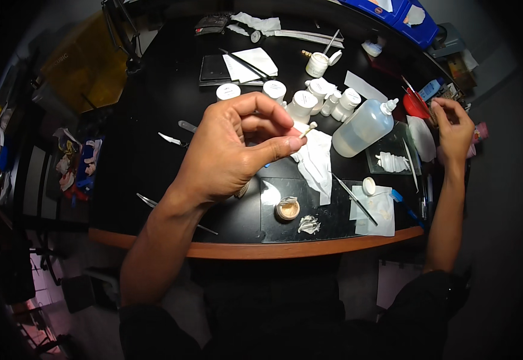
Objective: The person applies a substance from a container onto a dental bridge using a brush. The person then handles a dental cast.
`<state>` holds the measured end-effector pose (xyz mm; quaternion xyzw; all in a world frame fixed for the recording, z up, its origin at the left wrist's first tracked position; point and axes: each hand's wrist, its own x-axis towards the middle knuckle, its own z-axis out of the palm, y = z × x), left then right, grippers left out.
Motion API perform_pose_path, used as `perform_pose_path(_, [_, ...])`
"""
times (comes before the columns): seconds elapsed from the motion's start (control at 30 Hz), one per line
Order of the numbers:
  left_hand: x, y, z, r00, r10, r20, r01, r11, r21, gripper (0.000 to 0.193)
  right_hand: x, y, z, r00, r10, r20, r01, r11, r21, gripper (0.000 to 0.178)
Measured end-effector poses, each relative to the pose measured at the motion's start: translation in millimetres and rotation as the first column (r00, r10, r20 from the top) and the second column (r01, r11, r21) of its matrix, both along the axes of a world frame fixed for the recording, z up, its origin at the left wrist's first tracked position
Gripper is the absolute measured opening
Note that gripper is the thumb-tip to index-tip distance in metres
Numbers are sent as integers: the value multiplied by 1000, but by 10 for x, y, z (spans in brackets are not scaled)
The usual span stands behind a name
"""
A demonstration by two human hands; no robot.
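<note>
My left hand (231, 141) is raised over the middle of the desk, thumb and fingertips pinched on a small pale stick with a rounded whitish tip (310, 127). Below it, a small open jar of beige paste (288, 209) sits on a dark glass plate (273, 231), beside a smear of whitish paste (309, 225). At the far right, my right hand (455, 129) is bent beside a red container (416, 107). Its thumb and index finger come close together; whatever lies between them is too small to make out.
White lidded jars (303, 105) stand behind my left hand. A translucent squeeze bottle (363, 129) leans right of a crumpled white tissue (316, 165). A thin brush (354, 199) lies near a paper sheet (372, 225). The desk's wooden front edge (261, 250) runs below. Blue bins (402, 21) stand far right.
</note>
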<state>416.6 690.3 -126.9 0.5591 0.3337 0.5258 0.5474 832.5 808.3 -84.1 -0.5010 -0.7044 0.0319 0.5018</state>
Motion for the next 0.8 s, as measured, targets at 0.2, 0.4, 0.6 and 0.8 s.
perform_pose_path(0.2, [-55, -88, 32, 999, -44, 27, 42, 996, 77, 23, -1405, -1307, -55, 839, 472, -271, -541, 780, -315, 10])
perform_pose_path(0.4, [-15, -66, 13, 988, -139, 63, 133, 987, 85, 29, -1952, -1417, -257, 591, 507, -628, -768, 592, -244, 15])
perform_pose_path(0.6, [-49, -67, 34, 988, -138, 66, 131, 987, 94, 42, -2062, -1436, -324, 532, 456, -713, -780, 591, -205, 13])
perform_pose_path(0.8, [-135, -155, 10, 992, -125, -29, 128, 983, 135, 45, -2168, -1459, -407, 530, 473, -704, -775, 608, -175, 8])
